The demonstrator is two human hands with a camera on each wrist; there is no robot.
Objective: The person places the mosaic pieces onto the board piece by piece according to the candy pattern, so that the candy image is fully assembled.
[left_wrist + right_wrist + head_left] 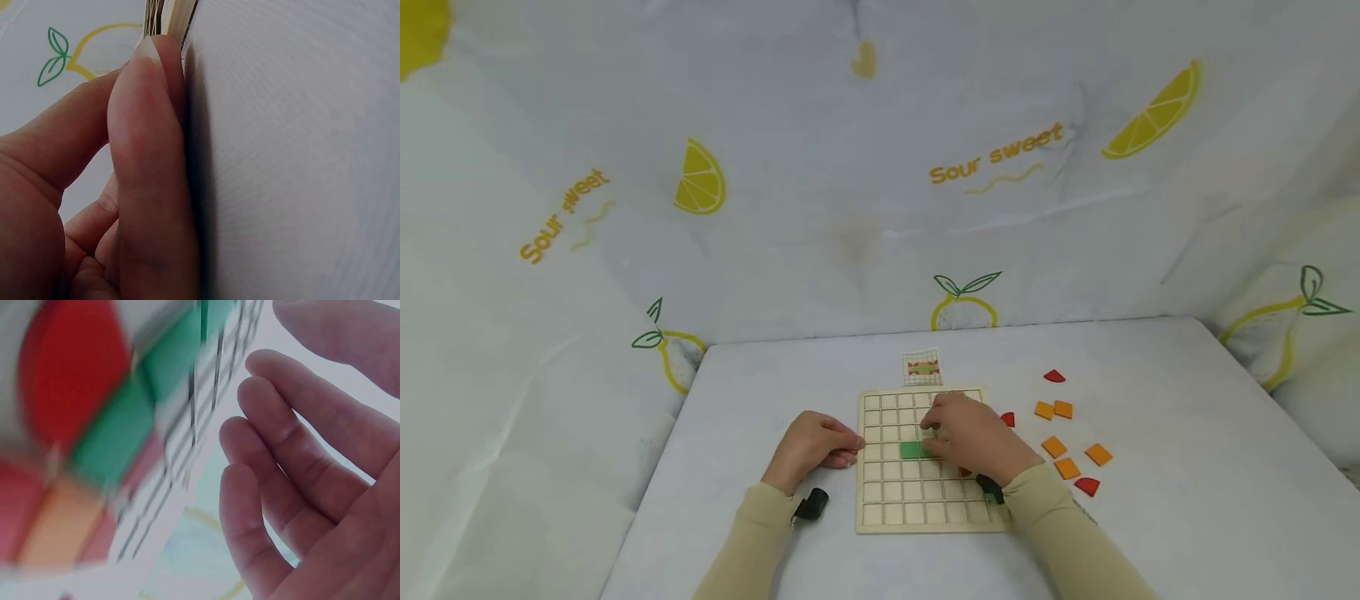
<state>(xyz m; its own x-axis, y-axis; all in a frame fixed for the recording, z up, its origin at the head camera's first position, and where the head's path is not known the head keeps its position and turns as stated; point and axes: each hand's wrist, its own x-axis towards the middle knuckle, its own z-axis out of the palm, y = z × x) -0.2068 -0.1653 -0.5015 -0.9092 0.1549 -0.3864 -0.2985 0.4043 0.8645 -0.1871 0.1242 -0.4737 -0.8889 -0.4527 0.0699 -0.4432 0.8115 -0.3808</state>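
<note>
A wooden grid board (892,490) lies flat, with green squares (909,450) near its middle. The left hand (816,442) is at its left edge; in the left wrist view the thumb and a finger of that hand (147,156) meet at the board's edge (178,22). Over the board's right half is the right hand (973,433), covering several cells. Its fingers (269,419) are loosely bent and apart from the thumb, with nothing between them in the right wrist view, beside a blurred red piece (75,369), green squares (119,434) and an orange piece (59,519).
Behind the board lies a small pattern card (922,367). Right of the board are several orange squares (1067,468) and red pieces, one at the back (1055,376) and one nearer the front (1087,486). A white cloth with lemon prints (850,250) hangs behind the table.
</note>
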